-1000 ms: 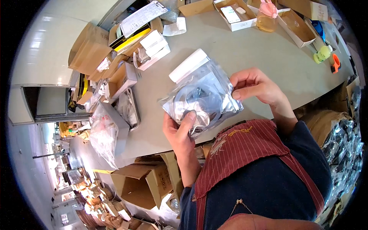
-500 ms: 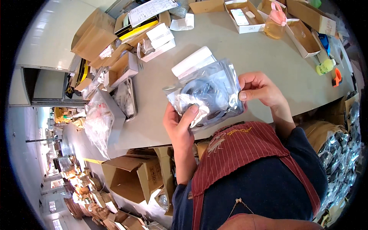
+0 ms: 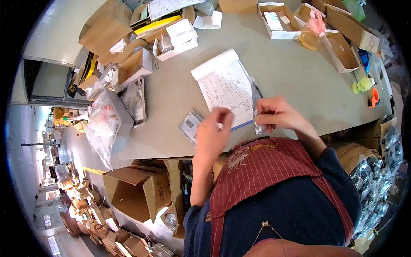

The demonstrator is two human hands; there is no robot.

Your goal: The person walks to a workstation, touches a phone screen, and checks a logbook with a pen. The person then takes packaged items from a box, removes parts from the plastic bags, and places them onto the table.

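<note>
My right hand [image 3: 279, 114] is closed on a clear zip bag [image 3: 257, 122], which is turned nearly edge-on, so its contents are hidden. Facing it, my left hand [image 3: 214, 133] is curled, with a small whitish bit showing between thumb and fingers that I cannot make out. Between and beyond both hands lies a pad of handwritten sheets [image 3: 227, 85], its top pages folded back, on a dark-blue-edged board. A small clear packet [image 3: 190, 125] with a grey-white face rests on the table beside my left wrist.
Opened cartons [image 3: 177, 40] and a grey bin [image 3: 122, 122] draped with plastic stand at the left. At the far right are shallow boxes [image 3: 280, 34], a pink-lidded jug [image 3: 311, 34], a yellow-green bottle [image 3: 363, 85] and an orange tape dispenser [image 3: 374, 97]. A large carton [image 3: 137, 192] sits below the table edge.
The zip bag has turned from face-up to edge-on, in my right hand only. My left hand has let go of it and moved right, uncovering the written pad and the small packet.
</note>
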